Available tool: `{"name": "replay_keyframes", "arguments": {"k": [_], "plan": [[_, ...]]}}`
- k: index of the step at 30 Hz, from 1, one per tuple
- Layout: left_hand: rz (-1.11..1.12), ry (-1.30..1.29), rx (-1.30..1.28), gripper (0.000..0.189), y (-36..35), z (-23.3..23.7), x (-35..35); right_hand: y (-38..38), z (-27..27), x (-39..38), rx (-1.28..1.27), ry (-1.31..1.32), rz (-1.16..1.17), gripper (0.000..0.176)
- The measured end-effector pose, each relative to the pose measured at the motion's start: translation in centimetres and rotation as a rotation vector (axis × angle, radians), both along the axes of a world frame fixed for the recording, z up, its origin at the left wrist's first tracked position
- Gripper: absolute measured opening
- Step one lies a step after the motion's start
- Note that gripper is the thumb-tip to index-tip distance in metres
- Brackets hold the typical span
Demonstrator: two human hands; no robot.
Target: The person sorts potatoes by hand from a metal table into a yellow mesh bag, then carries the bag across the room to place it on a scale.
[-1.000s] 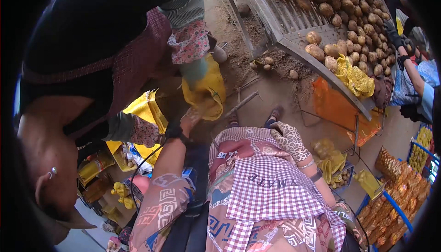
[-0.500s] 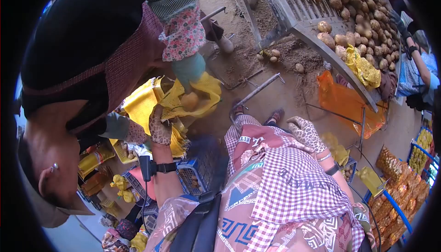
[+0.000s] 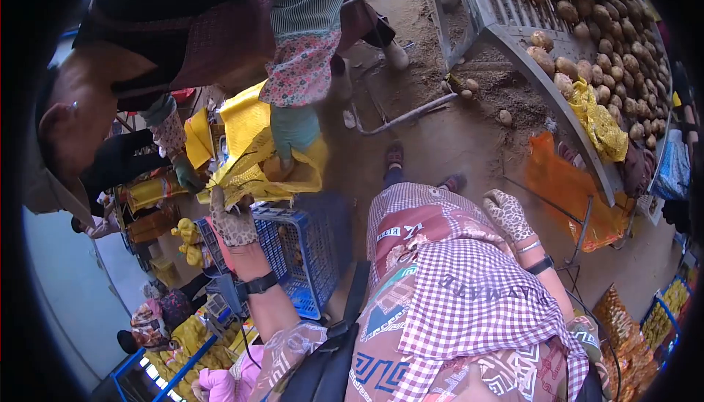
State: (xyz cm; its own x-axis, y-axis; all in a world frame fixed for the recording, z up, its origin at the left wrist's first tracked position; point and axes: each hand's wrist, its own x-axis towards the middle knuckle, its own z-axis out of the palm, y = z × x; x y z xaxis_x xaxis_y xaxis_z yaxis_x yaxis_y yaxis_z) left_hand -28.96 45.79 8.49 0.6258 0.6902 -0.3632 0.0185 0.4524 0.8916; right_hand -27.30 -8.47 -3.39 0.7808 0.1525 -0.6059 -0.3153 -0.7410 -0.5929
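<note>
At nine o'clock we see a floppy yellow net bag. At eight, our left hand, in a spotted glove, touches its edge; we cannot tell how tightly it closes. Another person's green-gloved hand reaches into the bag. Just past three, our right hand curls loosely, half open, holding nothing we can see. A holey blue plastic crate sits at seven; round, lumpy potatoes lie on a metal bench at two.
</note>
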Motion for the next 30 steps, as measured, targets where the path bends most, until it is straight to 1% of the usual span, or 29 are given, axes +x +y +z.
{"name": "replay_keyframes", "arguments": {"k": [1, 2, 3, 4, 6, 7, 8, 10, 11, 12, 13, 14, 15, 16, 17, 18, 19, 20, 22, 24, 26, 28, 29, 30], "plan": [[0.001, 0.01, 0.01, 0.03, -0.9, 0.6, -0.6, -0.7, -0.9, -0.4, -0.017, 0.001, 0.021, 0.021], [0.046, 0.087, 0.039, 0.031, -2.0, 1.2, -1.4, -1.4, -2.0, -1.1, -0.035, 0.003, 0.035, 0.021], [0.084, 0.168, 0.07, 0.032, -2.8, 1.8, -2.2, -2.0, -3.3, -1.9, -0.041, -0.001, 0.019, 0.022], [0.066, 0.187, 0.079, 0.032, -3.4, 2.3, -3.0, -2.8, -4.7, -2.8, -0.022, 0.023, -0.013, 0.024], [-0.057, 0.237, 0.083, 0.031, -4.4, 3.0, -4.4, -2.9, -5.0, -4.4, -0.05, 0.114, -0.134, 0.024], [-0.074, 0.249, 0.1, 0.03, -5.2, 2.7, -4.7, -3.1, -5.7, -5.8, -0.055, 0.117, -0.154, 0.024], [-0.101, 0.246, 0.093, 0.03, -6.0, 2.0, -4.8, -3.2, -7.0, -7.2, -0.057, 0.117, -0.2, 0.024], [-0.222, 0.31, 0.039, 0.03, -7.0, -0.1, -5.4, -3.3, -7.2, -9.5, -0.078, 0.108, -0.293, 0.024], [-0.377, 0.318, -0.017, 0.03, -7.5, -1.2, -5.8, -2.5, -6.4, -10.6, -0.089, 0.075, -0.309, 0.024], [-0.418, 0.32, -0.036, 0.03, -8.4, -2.6, -6.6, -1.8, -5.7, -11.9, -0.104, 0.048, -0.317, 0.024], [-0.547, 0.374, -0.016, 0.032, -9.4, -4.4, -7.6, -1.3, -5.8, -13.3, -0.068, 0.098, -0.416, 0.024], [-0.673, 0.422, 0.008, 0.033, -9.8, -6.5, -8.5, -1.1, -6.6, -14.5, -0.091, 0.098, -0.442, 0.024], [-1.057, 0.391, 0.365, 0.033, -9.5, -10.7, -10.0, -1.9, -8.8, -16.0, -0.045, 0.102, -0.496, 0.024], [-1.432, 0.328, 0.73, 0.034, -7.9, -13.4, -11.1, -1.4, -9.4, -17.6, -0.005, 0.111, -0.554, 0.024], [-1.378, 0.534, 0.479, 0.034, -9.8, -13.3, -11.1, -0.7, -9.5, -18.7, -0.057, 0.059, -0.545, 0.022], [-1.304, 0.734, 0.23, 0.035, -12.7, -11.8, -10.6, 0.4, -8.2, -19.2, -0.078, 0.068, -0.564, 0.022], [-1.449, 0.812, 0.263, 0.033, -14.5, -10.1, -10.0, 1.8, -5.9, -19.0, 0.014, 0.014, -0.632, 0.022], [-1.497, 0.719, 0.123, 0.033, -13.5, -12.4, -11.2, 3.0, -3.3, -18.5, 0.106, -0.047, -0.699, 0.021], [-1.446, 0.604, -0.029, 0.029, -17.8, -10.0, -10.6, 4.3, 1.9, -17.0, 0.174, -0.163, -0.617, 0.021], [-1.549, 0.624, -0.019, 0.029, -19.1, -9.3, -10.6, 5.9, 5.0, -17.0, 0.264, -0.348, -0.489, 0.021], [-1.678, 0.639, 0.0, 0.029, -21.2, -8.3, -10.6, 7.2, 6.9, -17.0, 0.359, -0.301, -0.331, 0.023], [-1.785, 0.757, -0.08, 0.029, -23.6, -6.7, -11.5, 9.1, 2.3, -19.6, 0.218, -0.328, -0.176, 0.024], [-1.882, 0.72, -0.014, 0.031, -24.6, -8.7, -11.5, 8.6, -0.5, -19.6, 0.162, -0.116, -0.172, 0.028], [-2.021, 0.597, 0.147, 0.031, -25.9, -8.3, -12.2, 8.6, -2.4, -20.7, 0.11, 0.094, -0.181, 0.033]]}}
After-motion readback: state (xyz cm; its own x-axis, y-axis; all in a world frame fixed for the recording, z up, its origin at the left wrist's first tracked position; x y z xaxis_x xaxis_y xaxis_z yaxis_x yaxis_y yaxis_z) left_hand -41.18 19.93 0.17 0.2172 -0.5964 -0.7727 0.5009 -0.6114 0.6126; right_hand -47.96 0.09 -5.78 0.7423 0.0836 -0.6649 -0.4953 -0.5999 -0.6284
